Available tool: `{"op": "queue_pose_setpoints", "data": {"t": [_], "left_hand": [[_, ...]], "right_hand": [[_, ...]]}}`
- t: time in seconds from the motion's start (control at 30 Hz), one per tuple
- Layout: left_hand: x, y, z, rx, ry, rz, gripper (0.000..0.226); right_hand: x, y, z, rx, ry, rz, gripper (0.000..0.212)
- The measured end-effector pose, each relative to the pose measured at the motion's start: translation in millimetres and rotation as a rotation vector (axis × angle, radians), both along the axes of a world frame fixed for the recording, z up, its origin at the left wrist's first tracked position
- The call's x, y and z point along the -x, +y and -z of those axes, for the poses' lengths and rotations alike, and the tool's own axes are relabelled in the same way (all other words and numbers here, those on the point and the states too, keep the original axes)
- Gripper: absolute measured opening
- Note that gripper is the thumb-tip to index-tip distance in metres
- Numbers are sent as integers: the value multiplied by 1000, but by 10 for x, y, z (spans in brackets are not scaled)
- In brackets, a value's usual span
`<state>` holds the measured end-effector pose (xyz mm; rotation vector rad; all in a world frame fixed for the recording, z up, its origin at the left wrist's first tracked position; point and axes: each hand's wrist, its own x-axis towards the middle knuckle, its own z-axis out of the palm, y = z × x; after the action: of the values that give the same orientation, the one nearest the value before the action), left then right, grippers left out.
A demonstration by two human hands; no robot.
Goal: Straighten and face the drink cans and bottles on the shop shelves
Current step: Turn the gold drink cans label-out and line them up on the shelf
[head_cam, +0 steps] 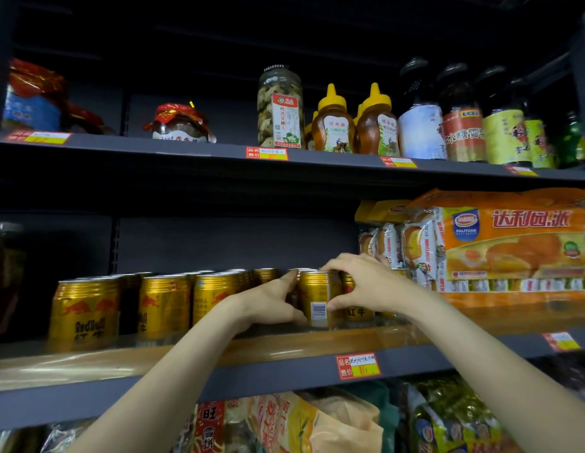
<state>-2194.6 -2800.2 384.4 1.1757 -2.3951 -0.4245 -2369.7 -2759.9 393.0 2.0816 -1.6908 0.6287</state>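
Several gold Red Bull cans stand in rows on the middle shelf. One gold can at the front right shows its barcode toward me. My left hand grips its left side, thumb up near the rim. My right hand holds its right side, fingers curled over the top and thumb low by the barcode. Another can stands just behind my right hand, partly hidden. Cans further left, such as the Red Bull can, face forward with their logos showing.
Orange cake packs fill the shelf right of the cans. The upper shelf carries jars, honey bottles and dark drink bottles. Snack bags lie on the shelf below. Price tags hang on the shelf edges.
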Motion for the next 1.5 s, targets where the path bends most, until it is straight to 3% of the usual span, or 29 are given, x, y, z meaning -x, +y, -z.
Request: {"op": "queue_pose_setpoints", "data": {"t": [0.13, 0.3, 0.47, 0.63, 0.8, 1.03, 1.13, 1.23, 1.43, 1.5], "left_hand": [[45, 34, -8, 104, -33, -13, 90], [-156, 98, -30, 496, -21, -64, 70], [-418, 94, -116, 749, 33, -107, 54], [-714, -46, -229, 690, -131, -240, 48], [-887, -75, -237, 522, -379, -295, 72], [-984, -203, -254, 555, -464, -276, 82], [-998, -254, -206, 597, -461, -252, 83], [-1009, -269, -190, 603, -447, -219, 83], [-1021, -258, -177, 628, -438, -214, 82], [-1023, -256, -184, 628, -437, -211, 82]], "right_hand": [[7, -11, 15, 3, 0, 9, 57], [-50, -11, 98, 15, 20, 45, 70], [-130, 28, 74, 17, 55, 91, 71], [-193, 66, -176, 9, -80, -75, 63], [-617, -283, -376, -60, -20, -229, 66], [-924, -1279, -847, -539, 272, 189, 96], [-902, -1555, -932, -657, 360, 303, 99], [-942, -1690, -881, -672, 368, 287, 87], [-907, -1886, -755, -367, 135, 96, 15], [-927, -1877, -745, -315, 154, 101, 9]]}}
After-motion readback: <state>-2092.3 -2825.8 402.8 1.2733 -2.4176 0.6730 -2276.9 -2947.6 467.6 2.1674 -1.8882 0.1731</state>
